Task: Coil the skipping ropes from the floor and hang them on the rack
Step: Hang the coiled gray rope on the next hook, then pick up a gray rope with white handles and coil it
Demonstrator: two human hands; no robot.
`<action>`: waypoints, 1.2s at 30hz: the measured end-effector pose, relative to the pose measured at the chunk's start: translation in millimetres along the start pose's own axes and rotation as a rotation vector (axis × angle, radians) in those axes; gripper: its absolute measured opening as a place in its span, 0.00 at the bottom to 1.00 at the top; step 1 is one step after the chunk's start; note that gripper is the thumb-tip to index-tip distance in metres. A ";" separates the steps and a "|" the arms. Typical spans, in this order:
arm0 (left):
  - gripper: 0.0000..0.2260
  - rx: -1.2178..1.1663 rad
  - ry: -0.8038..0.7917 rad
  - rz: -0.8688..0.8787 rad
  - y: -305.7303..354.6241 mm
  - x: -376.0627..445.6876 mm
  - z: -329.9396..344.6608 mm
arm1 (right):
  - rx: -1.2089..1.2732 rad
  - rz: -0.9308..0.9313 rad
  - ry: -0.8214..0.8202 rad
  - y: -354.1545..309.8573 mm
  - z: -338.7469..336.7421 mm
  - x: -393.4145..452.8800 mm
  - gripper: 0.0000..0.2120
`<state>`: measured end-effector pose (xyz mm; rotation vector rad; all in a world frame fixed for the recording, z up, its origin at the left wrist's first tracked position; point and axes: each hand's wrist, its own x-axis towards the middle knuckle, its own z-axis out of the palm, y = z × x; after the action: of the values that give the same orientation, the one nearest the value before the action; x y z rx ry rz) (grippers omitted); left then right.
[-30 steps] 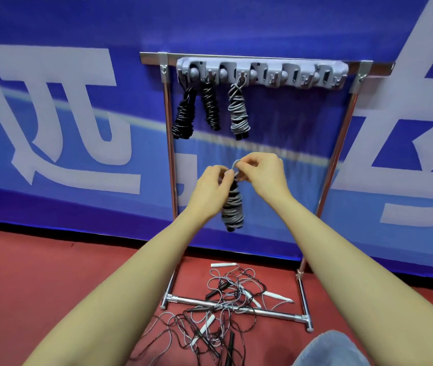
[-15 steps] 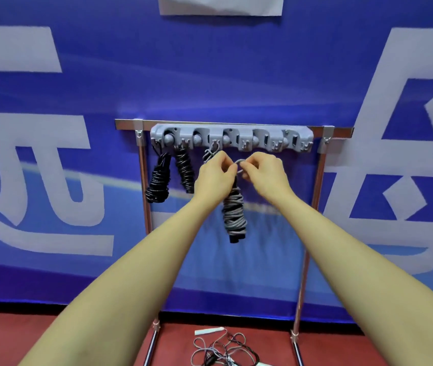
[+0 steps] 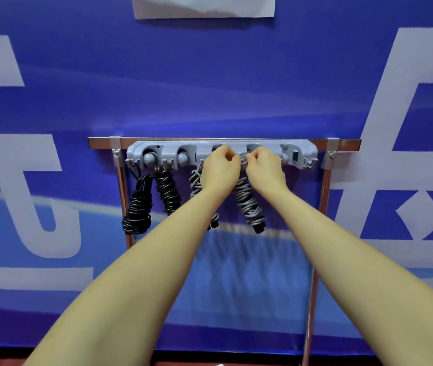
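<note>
Grey coiled rope [image 3: 249, 204] — tightly wound, black-tipped — hangs tilted.

Grey rack [image 3: 299, 154]; black coil [image 3: 137, 210]; grey coil [image 3: 249, 204]; blue banner [image 3: 210, 88].

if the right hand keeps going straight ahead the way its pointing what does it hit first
Most likely the grey hook bar of the rack: the right hand, pinching the rope's loop, is right in front of it, though depth is unclear.
</note>
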<state>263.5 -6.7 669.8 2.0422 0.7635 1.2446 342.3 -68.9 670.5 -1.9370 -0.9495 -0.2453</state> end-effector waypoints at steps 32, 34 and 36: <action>0.06 0.047 -0.242 -0.534 -250.0 -222.6 -53.5 | 0.118 0.256 -0.501 104.3 190.2 -232.8 0.09; 0.06 0.085 -0.289 -0.620 -296.1 -242.5 -47.5 | 0.088 0.266 -0.578 126.5 226.1 -253.7 0.09; 0.06 0.122 -0.335 -0.686 -341.5 -262.7 -40.6 | 0.064 0.284 -0.638 149.8 261.4 -275.4 0.09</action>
<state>71.7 26.0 283.1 1.7706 1.2480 0.4685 207.1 -38.6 286.6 -2.0960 -1.0398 0.5938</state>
